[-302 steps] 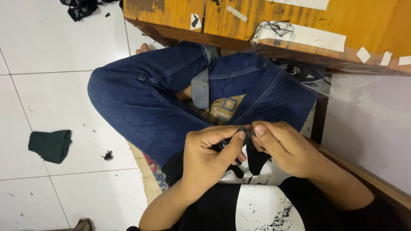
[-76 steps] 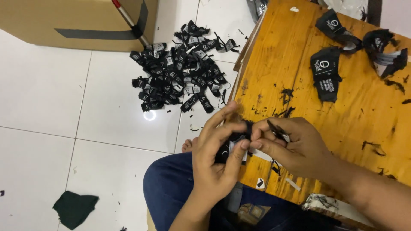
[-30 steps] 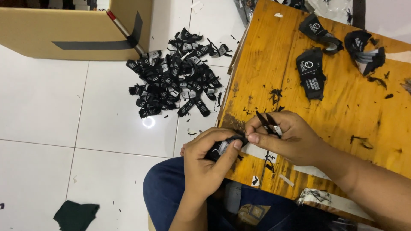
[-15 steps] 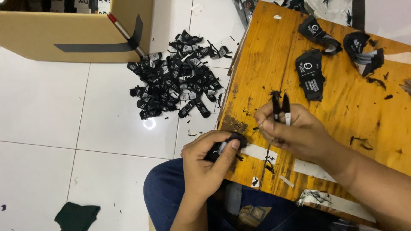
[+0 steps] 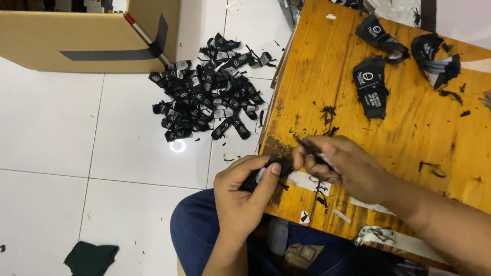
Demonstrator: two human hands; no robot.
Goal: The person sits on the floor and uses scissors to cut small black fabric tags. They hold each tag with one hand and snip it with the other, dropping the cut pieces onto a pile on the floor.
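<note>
Black label [image 5: 273,171] pinched in left hand [image 5: 243,197], right hand [image 5: 340,166] just beside

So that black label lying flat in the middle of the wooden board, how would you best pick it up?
Probably by its lower end, coming from the near side. The black label lies flat on the wooden board, its length running away from the person, and that end has bare wood around it, so fingertips could pinch its edge.

Both forearms are bare, with no sleeve, watch or ring showing on the left hand [image 5: 240,197] or the right hand [image 5: 342,168]. The legs wear dark blue denim jeans [image 5: 204,240] (a grey strap and a tan patch show at the waist).
</note>
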